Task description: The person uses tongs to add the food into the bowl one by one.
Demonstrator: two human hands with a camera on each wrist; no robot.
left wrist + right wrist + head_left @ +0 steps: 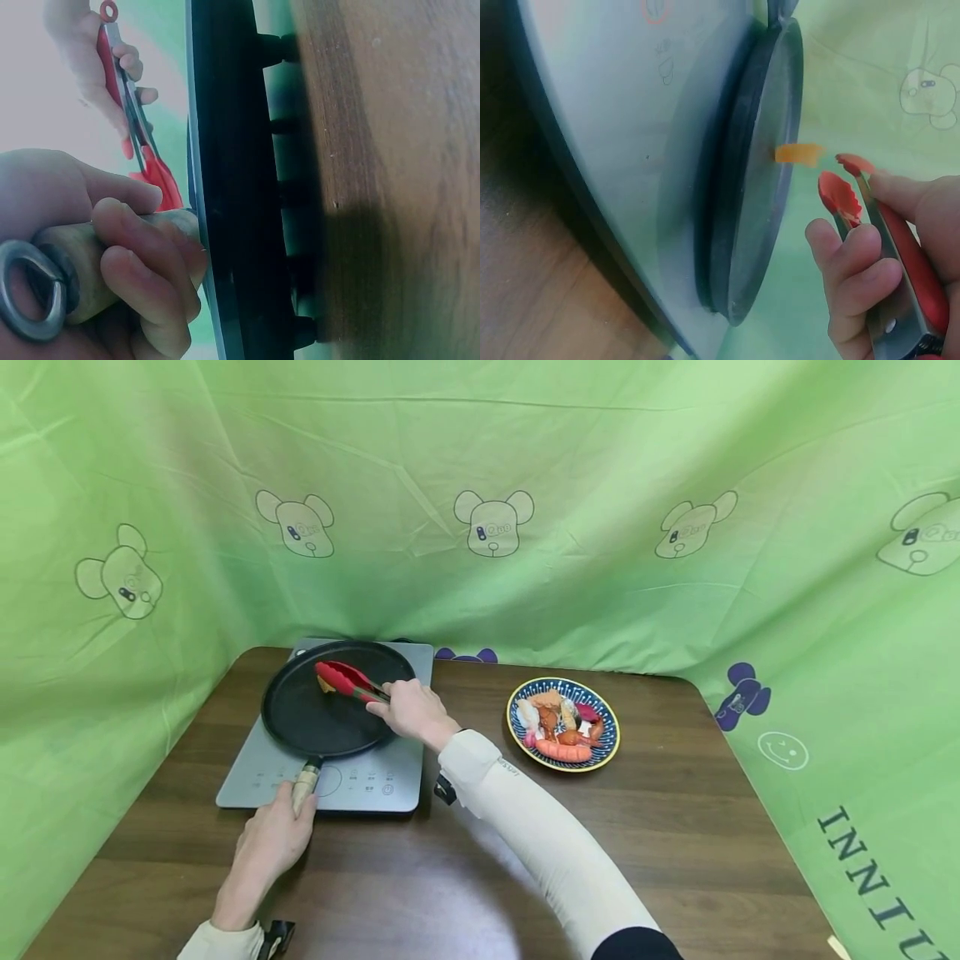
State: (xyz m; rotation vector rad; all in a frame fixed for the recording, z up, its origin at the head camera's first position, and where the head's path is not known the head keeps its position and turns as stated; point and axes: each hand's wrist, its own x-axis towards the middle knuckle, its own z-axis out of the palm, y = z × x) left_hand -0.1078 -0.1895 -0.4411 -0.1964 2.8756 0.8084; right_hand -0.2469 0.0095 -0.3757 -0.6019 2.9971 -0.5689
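Observation:
My left hand (272,833) grips the light wooden handle (303,785) of a round black frying pan (337,722); a metal ring (46,330) hangs at the handle's end in the left wrist view. Over the pan, my right hand (414,710) holds metal tongs with red tips (341,678). In the right wrist view the tongs' tips (840,195) stand apart, with nothing between them. Just beyond them, a small orange-yellow food piece (799,154) stands up from the pan's surface. The tongs partly cover this piece in the head view.
The pan sits on a grey induction cooker (247,777) with touch markings along its front. To the right, a blue patterned plate (517,735) with a yellow rim bears several food pieces, including a scored sausage (564,752). Green cloth (585,602) surrounds the brown wooden table (645,827).

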